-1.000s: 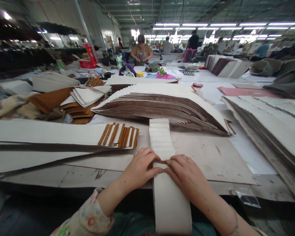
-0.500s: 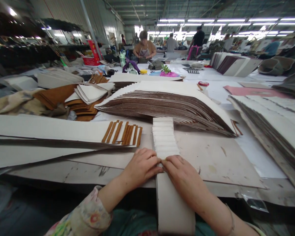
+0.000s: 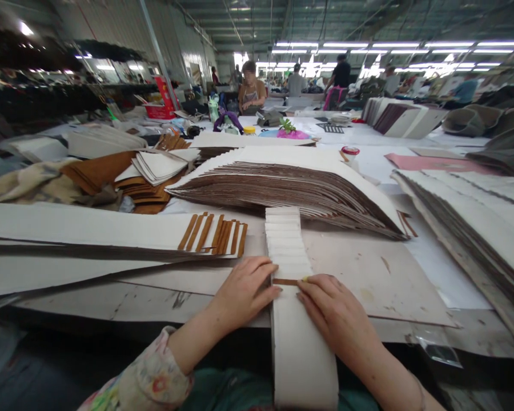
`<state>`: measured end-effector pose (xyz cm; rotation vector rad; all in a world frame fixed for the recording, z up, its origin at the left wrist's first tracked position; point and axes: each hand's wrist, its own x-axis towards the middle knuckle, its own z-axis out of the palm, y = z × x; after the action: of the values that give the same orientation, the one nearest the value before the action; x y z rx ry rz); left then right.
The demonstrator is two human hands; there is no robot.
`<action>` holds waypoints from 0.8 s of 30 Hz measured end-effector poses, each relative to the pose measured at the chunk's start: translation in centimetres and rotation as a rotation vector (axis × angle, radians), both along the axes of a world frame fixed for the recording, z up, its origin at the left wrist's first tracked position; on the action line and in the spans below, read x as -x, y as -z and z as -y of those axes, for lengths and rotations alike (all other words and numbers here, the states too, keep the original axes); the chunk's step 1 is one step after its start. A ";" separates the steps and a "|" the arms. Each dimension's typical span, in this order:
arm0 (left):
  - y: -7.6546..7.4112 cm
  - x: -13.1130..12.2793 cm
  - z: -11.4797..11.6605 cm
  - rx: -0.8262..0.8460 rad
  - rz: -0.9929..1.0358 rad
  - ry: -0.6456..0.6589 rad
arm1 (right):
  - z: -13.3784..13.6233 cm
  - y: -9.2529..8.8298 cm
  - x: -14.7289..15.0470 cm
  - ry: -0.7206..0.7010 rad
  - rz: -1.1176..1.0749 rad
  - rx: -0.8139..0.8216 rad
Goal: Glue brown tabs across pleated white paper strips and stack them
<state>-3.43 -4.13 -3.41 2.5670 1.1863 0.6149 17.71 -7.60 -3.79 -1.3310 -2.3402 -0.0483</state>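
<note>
A long stack of off-white strips (image 3: 306, 348) runs from my lap onto the table, its far part (image 3: 285, 234) showing overlapping, stepped ends. Across the stack lies a narrow brown strip (image 3: 286, 281). At its right end my right hand (image 3: 336, 311) is closed, thumb and fingertips pinching the strip at the stack's edge. My left hand (image 3: 248, 285) rests by the left edge, thumb and fingers apart on either side of the brown strip's left end. More brown strips (image 3: 223, 235) lie on a white stack (image 3: 89, 228) to the left.
Behind the strips sits a large fanned pile of white-topped brown sheets (image 3: 282, 182). Further stacked sheets (image 3: 475, 211) stand at the right. Brown and white pieces (image 3: 149, 191) lie at the back left. A co-worker (image 3: 252, 91) stands across the table.
My hands have moved apart, the right one shifting to the right. The brown strip, hidden under the fingers before, now shows between them.
</note>
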 end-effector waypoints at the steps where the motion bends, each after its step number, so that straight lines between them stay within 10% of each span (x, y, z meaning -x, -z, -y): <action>1: -0.2 -0.3 -0.2 0.014 0.022 -0.019 | 0.0 0.1 0.0 0.009 -0.020 0.020; 9: -0.7 -1.4 -1.1 0.112 0.009 -0.054 | 0.0 1.6 -1.5 0.263 -0.129 0.083; 24: -1.2 -1.6 -1.1 0.161 0.006 -0.056 | -0.6 0.4 -1.3 0.201 -0.720 0.419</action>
<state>-1.84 -3.08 -2.25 2.4041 1.2556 0.5157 19.03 -7.05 -4.16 -1.4493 -1.6444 0.7665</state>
